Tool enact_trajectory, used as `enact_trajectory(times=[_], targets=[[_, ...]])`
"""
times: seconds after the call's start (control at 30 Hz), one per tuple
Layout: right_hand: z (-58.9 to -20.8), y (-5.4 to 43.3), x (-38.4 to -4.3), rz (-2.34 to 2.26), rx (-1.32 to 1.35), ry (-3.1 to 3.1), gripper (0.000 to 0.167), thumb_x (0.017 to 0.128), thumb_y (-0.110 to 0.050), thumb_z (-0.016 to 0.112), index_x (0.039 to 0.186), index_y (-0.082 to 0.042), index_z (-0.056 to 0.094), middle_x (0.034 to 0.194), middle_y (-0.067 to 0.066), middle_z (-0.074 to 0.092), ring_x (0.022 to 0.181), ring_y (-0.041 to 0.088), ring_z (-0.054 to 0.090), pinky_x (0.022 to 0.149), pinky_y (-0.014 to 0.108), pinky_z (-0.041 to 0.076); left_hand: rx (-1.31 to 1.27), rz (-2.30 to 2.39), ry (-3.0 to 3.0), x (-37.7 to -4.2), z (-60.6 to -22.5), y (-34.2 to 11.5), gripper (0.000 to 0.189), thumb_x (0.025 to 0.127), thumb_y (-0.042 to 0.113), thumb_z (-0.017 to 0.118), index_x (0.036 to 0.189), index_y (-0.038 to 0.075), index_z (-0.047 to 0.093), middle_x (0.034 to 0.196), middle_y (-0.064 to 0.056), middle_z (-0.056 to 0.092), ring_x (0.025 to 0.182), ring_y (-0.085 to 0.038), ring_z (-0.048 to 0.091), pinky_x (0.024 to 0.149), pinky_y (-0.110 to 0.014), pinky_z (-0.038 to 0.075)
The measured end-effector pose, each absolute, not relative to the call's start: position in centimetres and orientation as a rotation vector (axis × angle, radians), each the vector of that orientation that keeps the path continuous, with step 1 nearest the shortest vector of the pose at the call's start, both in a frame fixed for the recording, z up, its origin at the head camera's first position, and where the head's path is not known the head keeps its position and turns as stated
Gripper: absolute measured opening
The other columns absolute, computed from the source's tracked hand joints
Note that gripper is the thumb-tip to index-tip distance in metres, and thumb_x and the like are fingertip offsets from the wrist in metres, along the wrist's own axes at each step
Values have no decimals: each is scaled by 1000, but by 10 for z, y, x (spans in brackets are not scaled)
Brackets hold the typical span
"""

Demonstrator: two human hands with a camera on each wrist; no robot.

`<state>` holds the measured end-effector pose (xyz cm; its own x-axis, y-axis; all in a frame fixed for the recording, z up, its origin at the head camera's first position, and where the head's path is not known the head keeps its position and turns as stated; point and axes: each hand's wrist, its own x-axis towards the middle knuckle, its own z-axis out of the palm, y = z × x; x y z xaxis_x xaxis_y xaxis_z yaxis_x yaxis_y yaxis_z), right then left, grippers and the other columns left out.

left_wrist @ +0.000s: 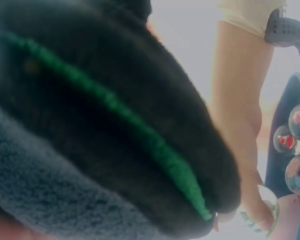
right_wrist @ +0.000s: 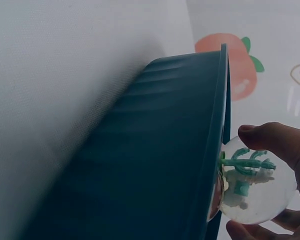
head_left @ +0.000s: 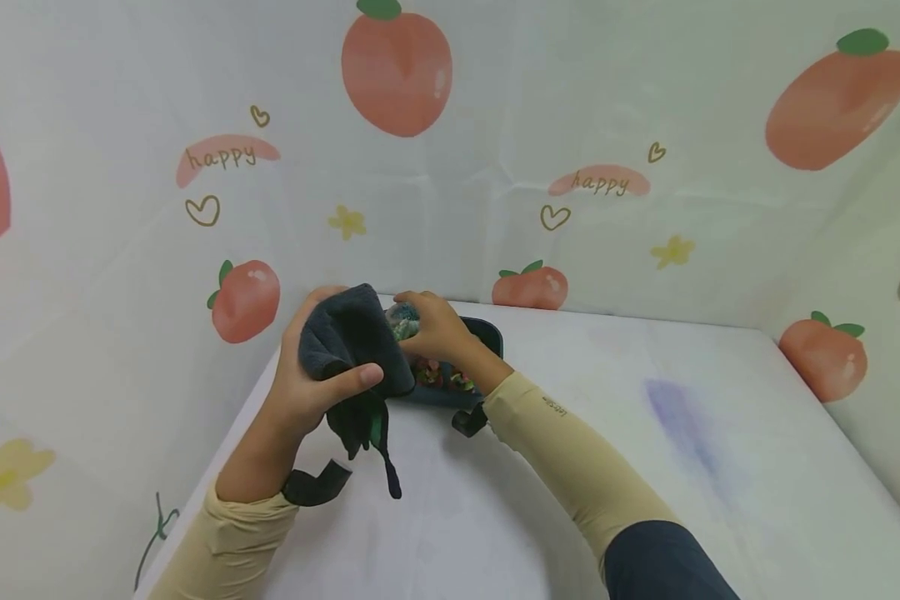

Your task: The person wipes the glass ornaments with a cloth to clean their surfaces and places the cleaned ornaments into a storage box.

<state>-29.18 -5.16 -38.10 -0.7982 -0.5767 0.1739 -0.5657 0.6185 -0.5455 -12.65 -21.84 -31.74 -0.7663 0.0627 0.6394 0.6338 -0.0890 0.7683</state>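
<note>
My left hand (head_left: 294,404) grips a dark, fuzzy grey-blue cloth item (head_left: 351,337), its thumb across the near side. Black and green strips dangle below that item; in the left wrist view its black part shows a green stripe. Just to the right, my right hand (head_left: 444,332) holds a clear ball (right_wrist: 255,186) with a teal cactus-like figure and white bits inside, thumb and fingers around it. The ball is at the rim of a dark blue bin (right_wrist: 140,145). Several clear balls with colourful contents lie inside the bin; the cloth item hides its left part in the head view.
The bin stands on a white-covered table (head_left: 570,400) near its back edge. A white curtain (head_left: 480,108) printed with peaches hangs behind. Black devices sit at both wrists, and a purple smudge (head_left: 678,417) marks the table at right.
</note>
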Motion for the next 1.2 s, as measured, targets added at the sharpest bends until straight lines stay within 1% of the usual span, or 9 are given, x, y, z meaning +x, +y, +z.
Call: enact_trajectory(times=[0.23,0.4,0.5,0.7,0.8,0.97,1.1,1.13,1.2], targets=[[-382,-55,-293,-933,-980,2809,82,85,-38,89,155,-16,52,150,11,59,138,30,57,114,50,51,-743,-1901,-1803,-127,-317,-219,69,69,-9,79,134,1,58,114,-9,67,102,-21,65,84,-28,60],[-383,-54,-294,-946,-949,2808,82,84,-38,89,154,-15,53,149,12,60,137,31,58,113,51,51,-743,-1882,-1832,-127,-317,-219,65,74,0,85,133,0,58,116,-8,65,103,-21,63,85,-27,59],[-383,-55,-294,-936,-941,2803,82,85,-39,89,154,-15,52,148,12,59,136,31,58,112,51,52,-738,-1872,-1848,-127,-317,-218,65,74,0,86,133,1,58,118,-7,63,103,-22,62,85,-27,59],[-377,-53,-291,-879,-931,2756,88,88,-44,86,160,-17,44,155,14,52,139,32,55,112,53,51,-725,-1876,-1851,-126,-316,-218,69,70,-5,83,135,1,57,118,-6,64,104,-21,63,85,-28,59],[-372,-44,-286,-851,-899,2757,89,89,-47,83,163,-20,40,157,14,49,139,33,55,111,54,52,-731,-1868,-1858,-127,-317,-216,69,73,-1,86,135,1,57,117,-7,65,103,-21,63,85,-27,59],[-363,-23,-277,-871,-939,2770,77,95,-40,81,160,-20,45,157,11,50,143,30,53,114,54,50,-719,-1818,-1917,-128,-319,-213,72,75,4,90,138,2,55,117,-7,66,104,-21,64,85,-26,59],[-359,-2,-270,-892,-1042,2751,69,96,-37,80,155,-14,52,157,9,52,146,29,51,118,52,47,-692,-1755,-1986,-127,-320,-209,78,71,-2,91,140,0,53,118,-6,66,106,-21,64,86,-25,60],[-358,4,-268,-900,-1061,2744,68,96,-36,80,155,-14,53,157,9,52,140,29,56,117,51,48,-687,-1748,-2000,-126,-320,-207,80,71,-4,90,140,1,52,118,-6,66,106,-21,64,86,-25,60],[-359,18,-263,-914,-1083,2752,66,97,-36,80,154,-15,54,157,7,53,140,28,56,117,50,47,-678,-1733,-2030,-126,-321,-204,82,69,-6,90,141,2,51,119,-6,65,106,-21,65,86,-26,60]])
